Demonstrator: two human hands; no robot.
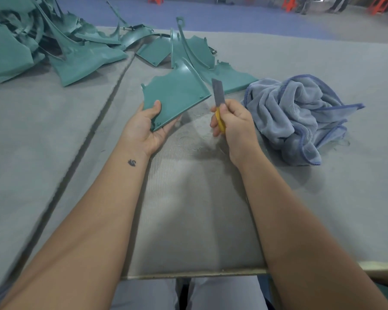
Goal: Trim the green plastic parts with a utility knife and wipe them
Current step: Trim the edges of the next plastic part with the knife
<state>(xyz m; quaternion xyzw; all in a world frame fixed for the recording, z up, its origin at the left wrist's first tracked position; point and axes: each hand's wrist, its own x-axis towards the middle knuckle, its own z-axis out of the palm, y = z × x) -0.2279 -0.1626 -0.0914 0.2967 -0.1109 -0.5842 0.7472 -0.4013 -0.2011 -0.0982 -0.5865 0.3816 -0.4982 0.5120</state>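
A smooth, flat green plastic part (176, 95) is gripped at its near corner by the left hand (146, 126). Right of it, a yellow-handled utility knife (218, 104) is clasped by the right hand (233, 124), blade upward. Beyond lies a crumpled blue terry cloth (300, 117).

The heap of green parts (20, 41) runs off the left edge, perhaps blurred.

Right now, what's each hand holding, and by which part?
Left hand holds a green plastic part by its near corner, thumb on top. Right hand grips the utility knife by its yellow handle, blade up.
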